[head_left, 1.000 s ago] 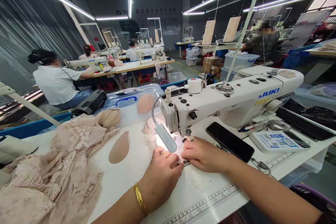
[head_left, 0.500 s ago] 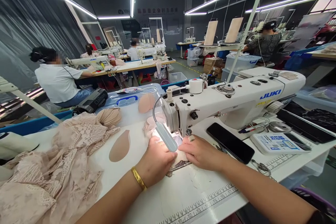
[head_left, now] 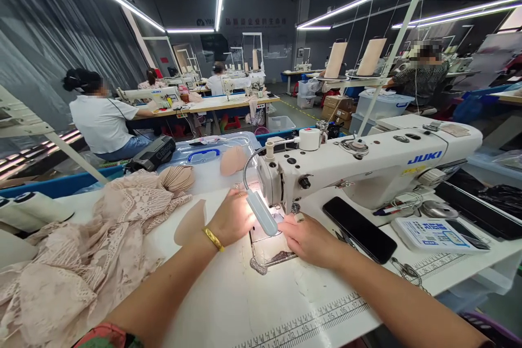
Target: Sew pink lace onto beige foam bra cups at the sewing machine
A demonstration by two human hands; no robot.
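My left hand [head_left: 234, 216], with a gold bracelet [head_left: 213, 239] at the wrist, is left of the needle area; its fingertips are partly hidden behind the grey lamp [head_left: 262, 213]. My right hand [head_left: 308, 236] lies beside the needle plate [head_left: 269, 247], fingers bent together near the presser foot of the white sewing machine [head_left: 367, 160]. What either hand holds is too small or hidden to tell. A beige teardrop-shaped piece [head_left: 190, 224] lies on the table, partly behind my left hand. Crumpled pale pink lace fabric [head_left: 93, 250] covers the table's left side.
A black phone [head_left: 359, 229] and a white box [head_left: 434, 235] lie right of my right hand. Behind the table is a clear plastic bin [head_left: 212, 160]. Thread cones [head_left: 35, 212] stand at far left. A person in white [head_left: 101, 122] sits at another machine.
My left hand has moved left and away from the needle plate, uncovering its front corner. My right hand has stayed nearly in place. The view has shifted slightly.
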